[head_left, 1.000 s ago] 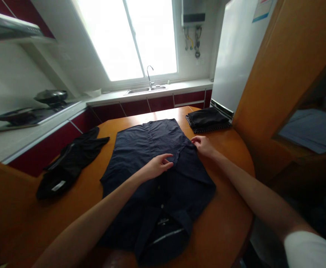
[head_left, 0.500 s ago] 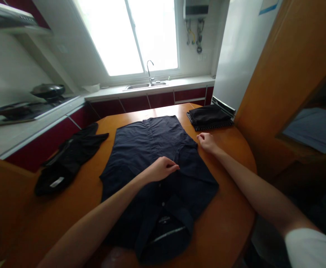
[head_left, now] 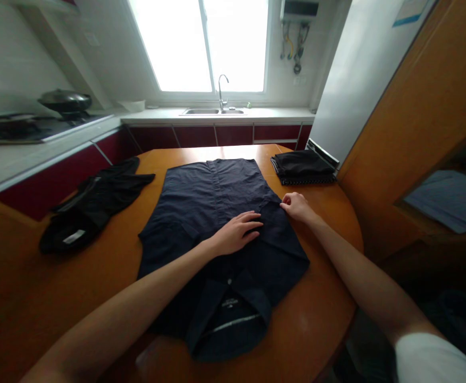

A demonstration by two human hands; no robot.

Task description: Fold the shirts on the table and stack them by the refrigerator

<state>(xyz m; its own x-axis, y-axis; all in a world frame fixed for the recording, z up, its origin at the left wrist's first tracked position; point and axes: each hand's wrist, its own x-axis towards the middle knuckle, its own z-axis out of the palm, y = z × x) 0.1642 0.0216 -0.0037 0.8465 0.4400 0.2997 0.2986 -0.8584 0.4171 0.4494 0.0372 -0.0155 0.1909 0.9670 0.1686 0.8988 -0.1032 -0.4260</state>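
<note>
A dark navy button shirt [head_left: 213, 213] lies spread front-up on the round orange wooden table [head_left: 316, 319], collar toward me. My left hand [head_left: 236, 232] lies flat on the shirt's middle, fingers stretched out and pressing the cloth. My right hand [head_left: 296, 205] is at the shirt's right edge, fingers curled and pinching the fabric of the folded sleeve there.
A crumpled black garment [head_left: 89, 205] lies at the table's left. A folded dark stack [head_left: 302, 166] sits at the far right by the white fridge [head_left: 352, 85]. Behind are the counter, sink [head_left: 213, 111] and stove with pans [head_left: 63, 101]. A wooden partition [head_left: 416, 117] stands at the right.
My left hand went from a loose pinch to lying flat on the shirt. My right hand stayed at the right edge. The view shifted slightly.
</note>
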